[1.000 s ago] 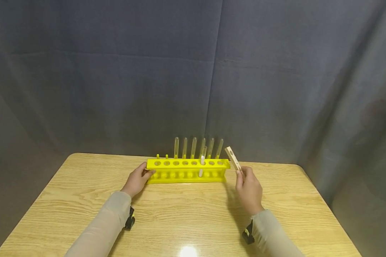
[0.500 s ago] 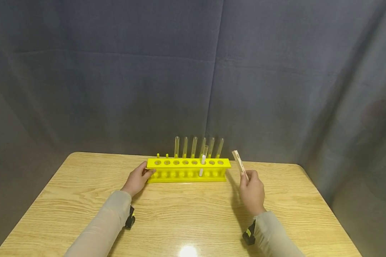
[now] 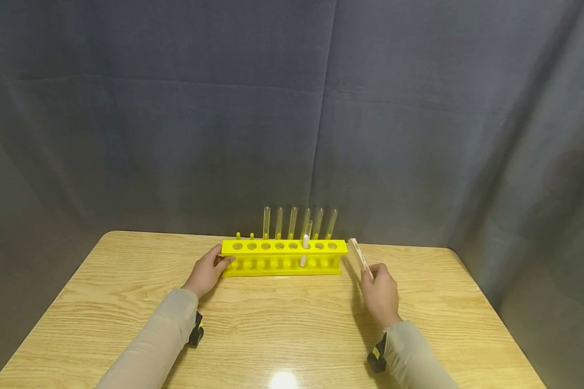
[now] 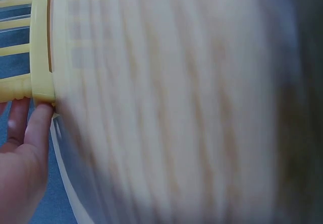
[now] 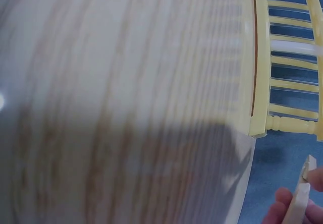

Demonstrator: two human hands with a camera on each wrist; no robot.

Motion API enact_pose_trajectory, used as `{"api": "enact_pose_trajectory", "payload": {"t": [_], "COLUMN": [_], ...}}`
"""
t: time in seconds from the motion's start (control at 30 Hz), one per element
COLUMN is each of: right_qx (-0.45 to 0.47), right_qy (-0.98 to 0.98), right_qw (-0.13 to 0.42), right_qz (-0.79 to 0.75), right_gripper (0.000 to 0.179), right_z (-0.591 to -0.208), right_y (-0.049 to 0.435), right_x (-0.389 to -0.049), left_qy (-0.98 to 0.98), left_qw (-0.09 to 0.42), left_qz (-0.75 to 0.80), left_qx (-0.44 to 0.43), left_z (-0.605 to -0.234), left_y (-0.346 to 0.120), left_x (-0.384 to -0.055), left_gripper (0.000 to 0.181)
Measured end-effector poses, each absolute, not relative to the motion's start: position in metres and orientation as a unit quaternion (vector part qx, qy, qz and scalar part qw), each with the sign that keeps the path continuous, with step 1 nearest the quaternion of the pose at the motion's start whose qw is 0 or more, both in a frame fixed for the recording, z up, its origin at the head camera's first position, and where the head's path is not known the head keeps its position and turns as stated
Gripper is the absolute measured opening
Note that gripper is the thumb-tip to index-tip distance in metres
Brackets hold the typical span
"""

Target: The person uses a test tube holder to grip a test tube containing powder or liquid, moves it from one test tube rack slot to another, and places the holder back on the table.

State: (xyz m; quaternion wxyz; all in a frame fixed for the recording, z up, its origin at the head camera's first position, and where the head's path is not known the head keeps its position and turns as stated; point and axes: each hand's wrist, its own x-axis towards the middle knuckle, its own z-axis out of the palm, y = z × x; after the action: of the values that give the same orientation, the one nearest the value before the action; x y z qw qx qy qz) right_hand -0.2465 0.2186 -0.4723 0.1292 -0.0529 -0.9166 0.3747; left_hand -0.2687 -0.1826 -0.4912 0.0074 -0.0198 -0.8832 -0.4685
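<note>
A yellow test tube rack (image 3: 284,252) stands toward the back of the table. My left hand (image 3: 206,273) grips its left end, thumb in front; in the left wrist view the fingers (image 4: 38,125) touch the rack's end. My right hand (image 3: 381,294) holds a wooden test tube clamp (image 3: 359,254), tilted up and left, just right of the rack and apart from it. The clamp (image 5: 299,199) also shows in the right wrist view, pinched between fingers and thumb. One test tube (image 3: 305,241) with white contents stands in a hole right of the rack's middle.
Several clear test tubes (image 3: 293,222) stand on pegs along the rack's back; two pegs (image 3: 245,236) at the left are bare. The wood-grain table (image 3: 272,324) reaches back to a grey curtain (image 3: 224,135).
My right hand has moved the clamp right, away from the rack's right end, and then lower. My left hand and the rack have stayed put.
</note>
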Motion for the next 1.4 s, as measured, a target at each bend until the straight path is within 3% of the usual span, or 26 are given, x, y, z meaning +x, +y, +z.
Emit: {"api": "enact_pose_trajectory", "payload": {"t": [0.3,0.73,1.4], "right_qx": [-0.034,-0.035,-0.048], "right_qy": [-0.927,-0.932,-0.939], "right_qw": [0.147,0.120,0.076], "right_qz": [0.344,0.340,0.333], "right_gripper": [0.029,0.018,0.016], "right_z": [-0.4741,-0.4749,-0.4789], "right_y": [0.2213,0.2256,0.2278], "right_x": [-0.2467,-0.2464,-0.2513], "left_qy": [-0.883,-0.882,-0.883], "left_qw": [0.013,0.006,0.007], "left_qz": [-0.468,-0.471,-0.469], "left_qx": [-0.024,-0.014,-0.015], "left_z": [-0.4898,-0.4922,-0.4919], "left_y": [-0.1795,-0.1819,-0.1818], "left_x": [-0.2687,-0.2696,-0.2688], "left_gripper": [0.017,0.029,0.027]}}
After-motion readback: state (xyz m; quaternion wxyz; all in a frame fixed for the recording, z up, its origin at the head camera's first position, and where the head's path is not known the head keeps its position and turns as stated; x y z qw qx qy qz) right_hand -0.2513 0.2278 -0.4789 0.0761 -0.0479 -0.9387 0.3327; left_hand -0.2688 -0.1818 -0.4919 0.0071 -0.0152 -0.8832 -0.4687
